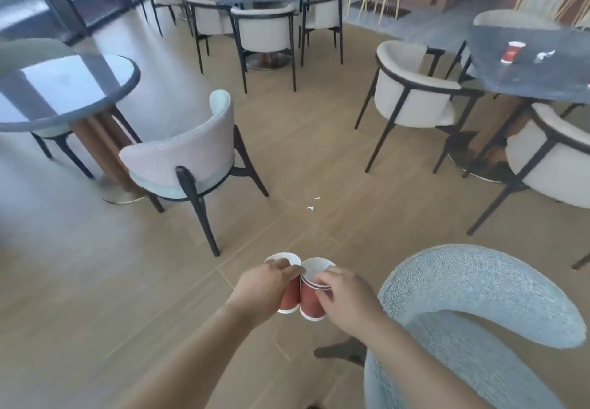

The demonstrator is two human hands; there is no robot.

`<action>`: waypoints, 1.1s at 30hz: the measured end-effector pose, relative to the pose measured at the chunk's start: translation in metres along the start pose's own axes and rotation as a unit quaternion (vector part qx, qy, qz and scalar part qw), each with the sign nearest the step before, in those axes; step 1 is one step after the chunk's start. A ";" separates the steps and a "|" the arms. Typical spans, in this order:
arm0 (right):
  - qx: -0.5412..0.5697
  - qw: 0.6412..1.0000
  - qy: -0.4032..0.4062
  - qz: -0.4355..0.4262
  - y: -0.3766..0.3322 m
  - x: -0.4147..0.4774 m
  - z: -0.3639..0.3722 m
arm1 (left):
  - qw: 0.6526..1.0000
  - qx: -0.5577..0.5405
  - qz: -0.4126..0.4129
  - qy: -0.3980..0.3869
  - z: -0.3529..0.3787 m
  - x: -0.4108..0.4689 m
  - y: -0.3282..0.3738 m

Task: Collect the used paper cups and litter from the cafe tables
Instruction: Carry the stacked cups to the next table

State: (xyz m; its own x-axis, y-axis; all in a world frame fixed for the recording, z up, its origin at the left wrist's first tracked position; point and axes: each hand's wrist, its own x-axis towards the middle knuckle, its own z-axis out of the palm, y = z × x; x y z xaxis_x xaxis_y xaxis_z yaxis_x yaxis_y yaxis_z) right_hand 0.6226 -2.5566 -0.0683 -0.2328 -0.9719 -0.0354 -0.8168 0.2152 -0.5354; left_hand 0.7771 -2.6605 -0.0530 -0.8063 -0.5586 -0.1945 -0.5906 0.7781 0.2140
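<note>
Left hand [265, 284] grips one red paper cup [290, 297], right hand [346, 296] grips the cup stack [313, 301]; align rims, then nest them.

Cup [512, 52] on right table [542, 79]

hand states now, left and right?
Left hand: grips red cup.
Right hand: grips cup stack.

No text, label, brand or number can be read. The nearest red paper cups [314, 300] show plain sides; the far cup [511, 52] on the right tabletop [542, 79] is blurred.
</note>
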 end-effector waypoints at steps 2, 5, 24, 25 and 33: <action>-0.002 1.000 -0.009 -0.009 0.005 0.025 -0.002 | 1.000 -0.011 0.001 -0.010 -0.004 0.021 -0.011; 0.013 1.000 -0.022 -0.011 0.010 0.066 -0.002 | 0.999 -0.005 0.006 -0.034 -0.010 0.060 -0.029; 0.049 0.996 0.003 0.072 0.054 0.407 -0.004 | 0.991 0.024 0.063 -0.115 -0.090 0.379 -0.217; 0.057 0.996 0.011 0.074 0.061 0.421 -0.007 | 0.992 0.016 0.059 -0.113 -0.091 0.394 -0.223; 0.078 0.995 -0.015 0.053 0.141 0.538 -0.013 | 0.994 -0.013 0.015 -0.110 -0.082 0.522 -0.248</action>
State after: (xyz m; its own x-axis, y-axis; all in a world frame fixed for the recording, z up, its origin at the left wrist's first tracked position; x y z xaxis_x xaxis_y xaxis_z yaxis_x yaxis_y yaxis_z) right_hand 0.3748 -3.0477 -0.1519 -0.2954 -0.9473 -0.1237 -0.6961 0.3021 -0.6513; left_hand 0.4998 -3.1689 -0.1290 -0.7983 -0.4574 -0.3917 -0.5699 0.7840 0.2460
